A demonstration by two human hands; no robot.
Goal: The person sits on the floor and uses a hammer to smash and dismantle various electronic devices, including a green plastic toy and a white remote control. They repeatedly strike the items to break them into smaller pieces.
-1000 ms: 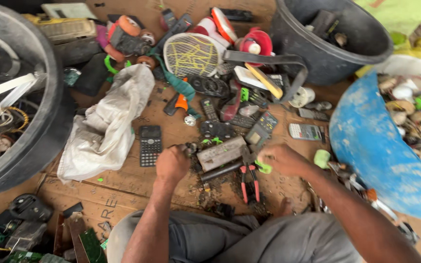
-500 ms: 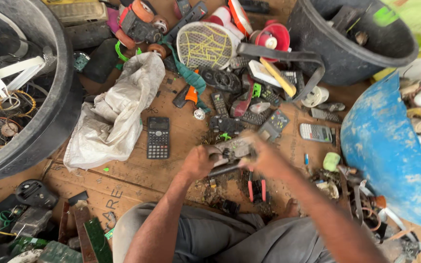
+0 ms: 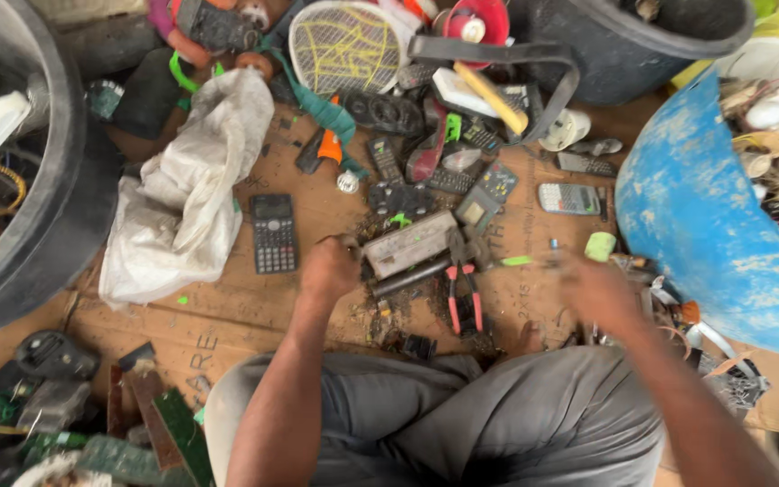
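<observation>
Since half a second ago, our right hand point(image 3: 599, 290) has left the grey rectangular casing point(image 3: 410, 243) and swung out toward 3 o'clock, while our left hand point(image 3: 328, 269) remains closed at the casing's left end. The casing now lies flat on the cardboard sheet point(image 3: 227, 316), long axis running roughly 8 to 2 o'clock, with a dark rod point(image 3: 410, 277) just beside its lower edge. Left fingers are curled into a fist, apparently gripping a small tool or the casing's corner; which, we cannot tell. Right hand is motion-blurred; whether its fingers are open or closed, or holding anything, we cannot tell. Red-handled pliers point(image 3: 463, 293) lie at 5 o'clock from the casing, jaws toward it, between the two hands. A black calculator point(image 3: 273, 233) sits at 9 o'clock from the left hand, near a crumpled white bag point(image 3: 187, 194); a silver calculator point(image 3: 570, 198) lies at 2 o'clock from the casing, a green tape roll point(image 3: 600, 245) just beyond the right hand, and a blue tub point(image 3: 705, 225) further at 3 o'clock. Judgement on technique: we should keep the left hand pressing the casing firmly against the cardboard so it does not skid, work close to the seam, and bring the right hand back steadily, since loose debris around the casing could snag small parts.
</observation>
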